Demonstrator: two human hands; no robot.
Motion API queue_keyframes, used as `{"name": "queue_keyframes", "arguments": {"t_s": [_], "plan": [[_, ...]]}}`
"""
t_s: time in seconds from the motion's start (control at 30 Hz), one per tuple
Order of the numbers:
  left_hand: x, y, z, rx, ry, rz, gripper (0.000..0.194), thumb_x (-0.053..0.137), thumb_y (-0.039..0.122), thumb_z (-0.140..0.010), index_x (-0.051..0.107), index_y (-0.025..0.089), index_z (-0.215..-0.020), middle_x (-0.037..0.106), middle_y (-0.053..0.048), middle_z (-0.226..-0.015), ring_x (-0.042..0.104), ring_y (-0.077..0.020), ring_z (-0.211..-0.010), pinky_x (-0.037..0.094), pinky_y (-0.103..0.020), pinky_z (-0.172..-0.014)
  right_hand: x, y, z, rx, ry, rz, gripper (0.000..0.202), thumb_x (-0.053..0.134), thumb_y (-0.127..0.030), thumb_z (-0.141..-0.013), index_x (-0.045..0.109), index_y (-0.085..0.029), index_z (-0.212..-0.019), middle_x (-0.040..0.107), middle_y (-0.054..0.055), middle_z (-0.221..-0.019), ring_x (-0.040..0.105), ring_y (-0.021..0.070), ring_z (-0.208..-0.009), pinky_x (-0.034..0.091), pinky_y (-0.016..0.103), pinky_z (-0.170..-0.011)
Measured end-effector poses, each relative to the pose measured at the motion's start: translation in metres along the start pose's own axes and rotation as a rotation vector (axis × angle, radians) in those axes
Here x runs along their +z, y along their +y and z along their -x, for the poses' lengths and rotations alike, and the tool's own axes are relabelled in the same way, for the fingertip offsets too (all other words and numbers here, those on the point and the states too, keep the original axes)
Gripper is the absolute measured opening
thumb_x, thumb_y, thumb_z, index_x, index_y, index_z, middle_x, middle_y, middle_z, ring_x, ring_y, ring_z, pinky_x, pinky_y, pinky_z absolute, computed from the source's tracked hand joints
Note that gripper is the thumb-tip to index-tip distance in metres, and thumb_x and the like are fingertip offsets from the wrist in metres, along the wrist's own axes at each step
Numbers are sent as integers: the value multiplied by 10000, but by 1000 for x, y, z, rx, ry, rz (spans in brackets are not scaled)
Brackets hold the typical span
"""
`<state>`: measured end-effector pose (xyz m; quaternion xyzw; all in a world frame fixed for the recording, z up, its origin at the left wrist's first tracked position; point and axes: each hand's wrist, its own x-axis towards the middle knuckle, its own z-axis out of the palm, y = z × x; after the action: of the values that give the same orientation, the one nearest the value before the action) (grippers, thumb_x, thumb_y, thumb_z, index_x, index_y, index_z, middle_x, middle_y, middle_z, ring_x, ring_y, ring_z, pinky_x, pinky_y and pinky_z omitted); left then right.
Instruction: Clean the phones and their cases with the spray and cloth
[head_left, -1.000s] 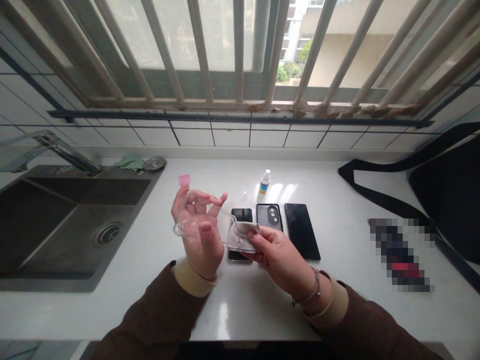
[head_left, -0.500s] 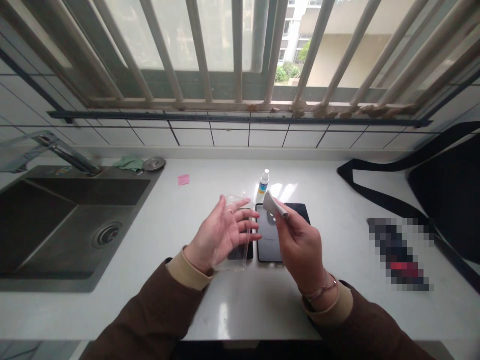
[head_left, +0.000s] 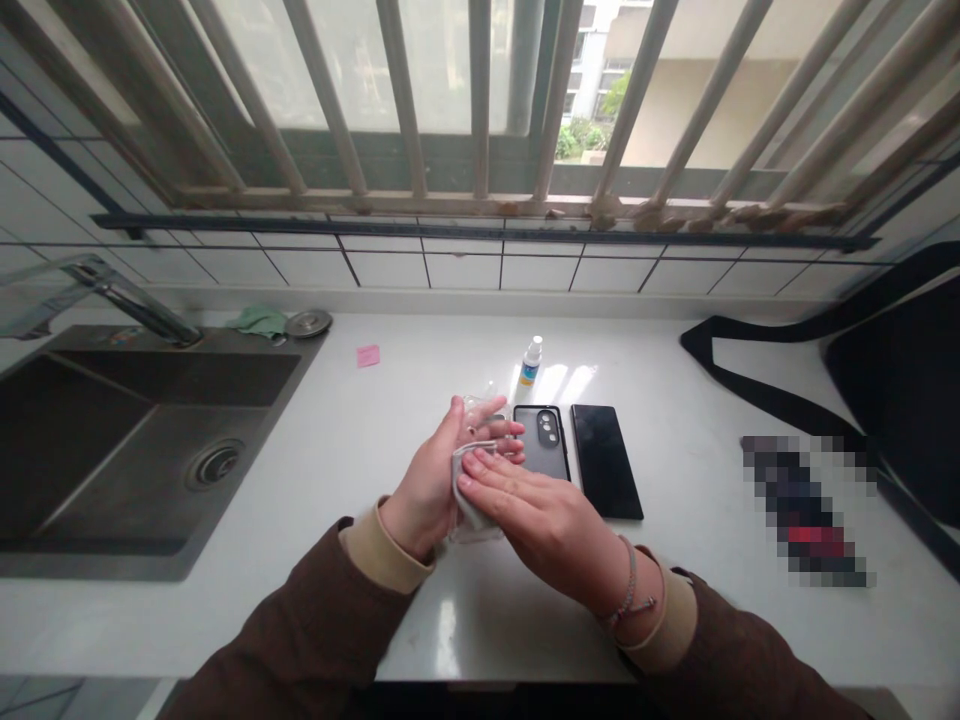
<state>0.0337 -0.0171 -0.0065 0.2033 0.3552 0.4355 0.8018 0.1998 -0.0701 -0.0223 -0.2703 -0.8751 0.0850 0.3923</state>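
Note:
A clear phone case (head_left: 472, 404) lies in my left hand (head_left: 424, 478), whose palm faces up with the fingers spread behind it. My right hand (head_left: 551, 520) presses a folded grey cloth (head_left: 466, 492) flat against the case. The fingers of my right hand are straight and close together on the cloth. Just beyond the hands rests a dark-framed phone case or phone (head_left: 534, 448) with camera rings, partly covered by my fingers. To its right lies a black phone (head_left: 606, 460), screen up. A small white-capped bottle (head_left: 531, 362) stands behind them.
On the left is a dark sink (head_left: 161, 480) with a chrome tap (head_left: 142, 305). A green cloth (head_left: 260, 321), a metal drain cover (head_left: 308, 323) and a pink note (head_left: 368, 356) lie along the back. A black bag strap (head_left: 765, 375) and a blurred-out item (head_left: 806, 510) are on the right.
My right hand has moved left and down, bringing the cloth from above the dark case onto the clear case. The black phone at right is now uncovered. My left hand stays nearly in place.

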Motion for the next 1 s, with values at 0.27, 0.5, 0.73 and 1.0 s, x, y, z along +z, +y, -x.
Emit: {"name": "queue_keyframes", "arguments": {"t_s": [0.27, 0.5, 0.73, 1.0], "plan": [[-6, 21, -3, 175, 67, 94, 488, 357, 516, -1143, 518, 202, -1481, 765, -220, -1099, 789, -262, -930, 639, -392, -898, 6, -9, 0, -145, -97, -183, 377, 536, -24, -1070, 661, -57, -1425, 714, 153, -1473, 607, 205, -1468, 474, 355, -1285], [-2, 20, 0, 16, 72, 76, 585, 400, 588, -1120, 580, 108, -1402, 753, -243, -1109, 787, -282, -951, 643, -427, -928, -13, -11, 1, 333, 276, -151, 566, 513, -35, -1054, 586, -265, -1566, 707, 78, -1489, 698, 208, -1366, 615, 398, -1164], [-3, 6, 9, -182, -247, -29, 460, 448, 466, -1144, 710, 124, -1304, 750, -203, -1279, 745, -272, -1137, 570, -421, -1052, -8, 14, 6, 369, 254, 132, 585, 487, 4, -1022, 606, -201, -1557, 675, 144, -1519, 665, 271, -1409, 584, 499, -1192], [0, 3, 1, -73, -6, 79, 501, 410, 444, -1143, 712, 64, -1268, 783, -226, -1156, 772, -295, -1074, 577, -446, -1059, 2, 10, 3, 166, 32, 116, 524, 480, 23, -1018, 642, -152, -1485, 718, 146, -1468, 654, 232, -1422, 494, 485, -1266]]}}
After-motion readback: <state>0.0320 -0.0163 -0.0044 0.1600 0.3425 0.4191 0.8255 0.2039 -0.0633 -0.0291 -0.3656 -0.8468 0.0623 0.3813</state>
